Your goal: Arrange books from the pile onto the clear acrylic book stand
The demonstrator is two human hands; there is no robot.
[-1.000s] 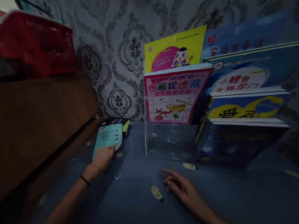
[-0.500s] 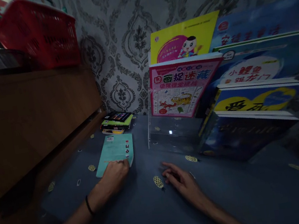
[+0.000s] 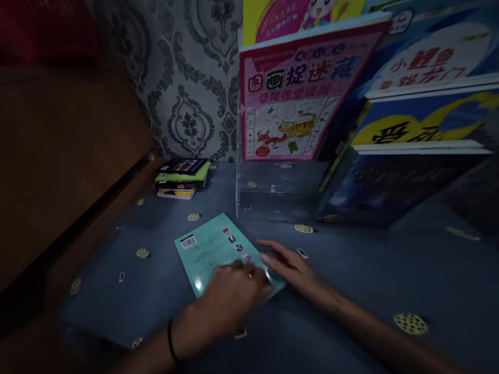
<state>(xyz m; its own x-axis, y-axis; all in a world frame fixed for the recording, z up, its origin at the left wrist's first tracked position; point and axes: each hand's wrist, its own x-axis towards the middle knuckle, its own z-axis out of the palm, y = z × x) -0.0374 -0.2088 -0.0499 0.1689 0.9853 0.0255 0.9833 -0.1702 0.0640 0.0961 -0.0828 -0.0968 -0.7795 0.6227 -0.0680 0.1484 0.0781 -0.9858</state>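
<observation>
A thin teal book (image 3: 209, 247) lies on the dark blue patterned tablecloth, its barcode side up. My left hand (image 3: 238, 293), with a black band on the wrist, is closed over the book's near right part, fingers curled down on it. At the right edge of the same book is my right hand (image 3: 293, 268); its thumb and forefinger stretch out against the edge, and the other fingers are partly hidden.
Behind, right of the book, a clear display rack (image 3: 275, 199) holds several picture books, among them a pink one (image 3: 306, 96). A small stack of books (image 3: 184, 175) lies farther back left. A wooden cabinet (image 3: 46, 156) stands at the left, a red basket (image 3: 53, 22) on top.
My left hand has drawn the teal book right and nearer, away from the small stack, turning it. My right hand now touches its edge. The view has tilted down.
</observation>
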